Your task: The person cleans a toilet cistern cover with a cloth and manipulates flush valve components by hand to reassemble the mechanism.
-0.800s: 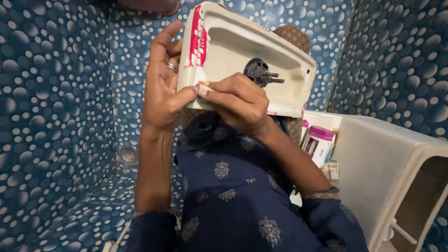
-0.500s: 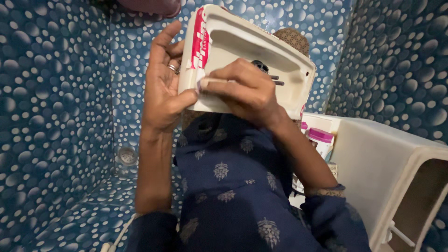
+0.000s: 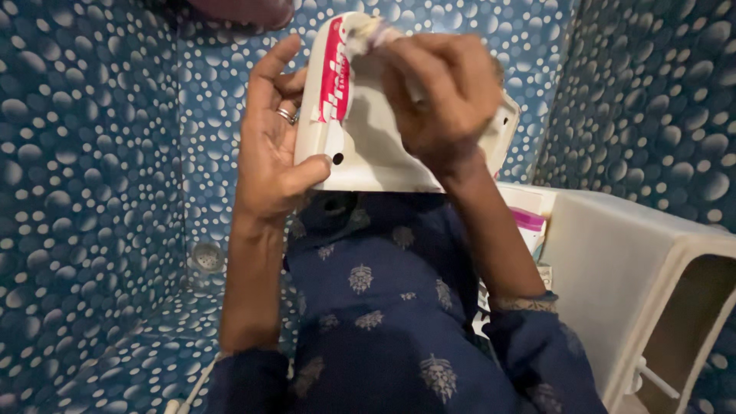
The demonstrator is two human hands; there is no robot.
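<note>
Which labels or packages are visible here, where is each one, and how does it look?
Label: a red and white strip along the left edge of the cream plastic cover, beside the left hand.
Package: a white box with a pink band, lower right, behind the right forearm, partly hidden.

Floor [image 3: 100, 360]: blue tile with white bubble dots, same pattern continuing up the walls [image 3: 77, 153]. Round metal drain [image 3: 207, 257] set in the floor near the back corner. White cord or hose [image 3: 192, 387] lies on the floor at the lower left edge. White cistern tank [image 3: 613, 268] stands at right, lid off, open top visible. Its base is out of view.
</note>
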